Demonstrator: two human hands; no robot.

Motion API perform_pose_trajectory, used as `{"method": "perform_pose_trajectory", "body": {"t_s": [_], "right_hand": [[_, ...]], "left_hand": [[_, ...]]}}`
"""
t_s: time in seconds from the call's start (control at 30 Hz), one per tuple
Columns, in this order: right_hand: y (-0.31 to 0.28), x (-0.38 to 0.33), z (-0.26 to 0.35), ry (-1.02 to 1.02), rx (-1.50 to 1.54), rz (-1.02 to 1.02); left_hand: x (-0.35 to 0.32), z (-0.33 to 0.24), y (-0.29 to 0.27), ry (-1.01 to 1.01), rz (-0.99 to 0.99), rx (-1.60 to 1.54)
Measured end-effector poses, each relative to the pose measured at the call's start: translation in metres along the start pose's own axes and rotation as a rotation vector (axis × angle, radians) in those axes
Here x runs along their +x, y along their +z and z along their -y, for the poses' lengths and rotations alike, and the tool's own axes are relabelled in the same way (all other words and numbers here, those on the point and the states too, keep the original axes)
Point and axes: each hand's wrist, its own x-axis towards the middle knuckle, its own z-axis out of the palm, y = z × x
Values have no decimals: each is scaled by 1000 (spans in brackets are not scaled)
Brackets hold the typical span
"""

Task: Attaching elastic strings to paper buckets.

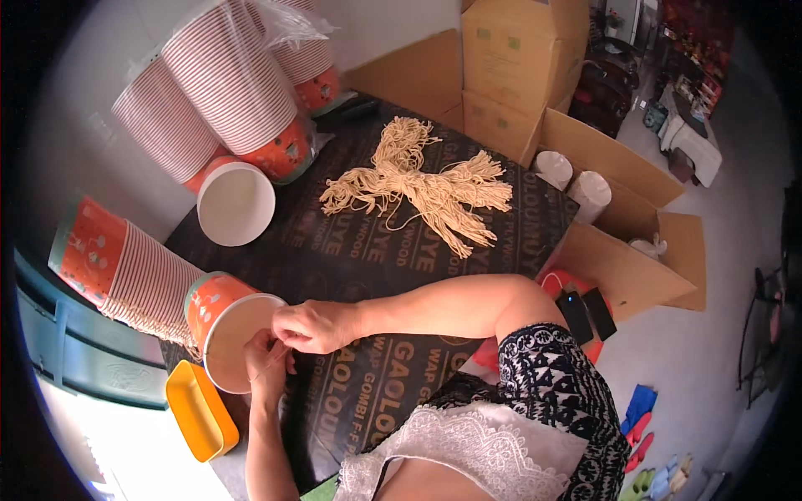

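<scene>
- Your right hand [322, 326] and left hand [266, 359] meet at the mouth of the cup [221, 305], fingers bent inward; the tips overlap, so you cannot tell how far they close or what they pinch.
- The cup lies tipped at your desk's [334, 267] left side, mouth toward you: orange with pale figures, teal base band, cream inside. Your left hand covers part of its rim.
- Behind it a stack [154, 271] leans, its near end partly hidden.
- Yellow tray [200, 413] near the cup.
- Farther off, a cord bundle [418, 188].
- Bagged stacks [225, 83], cut off at the top.
</scene>
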Motion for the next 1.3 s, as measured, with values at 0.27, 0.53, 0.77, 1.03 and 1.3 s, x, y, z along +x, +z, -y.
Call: {"method": "perform_pose_trajectory", "body": {"t_s": [0.27,0.53,0.77,1.03,1.3], "right_hand": [[5,1,-3,-105,-182,27],[2,2,-5,-227,-89,118],[-4,-3,24,-553,-335,232],[0,6,14,356,-85,-258],[5,17,39,908,486,-188]], "left_hand": [[0,-1,7,59,-27,-15],[-4,-13,-4,-61,-34,6],[2,-19,-2,-156,-77,-73],[1,-1,6,-40,-157,-203],[-3,-9,24,-6,-275,-240]]}}
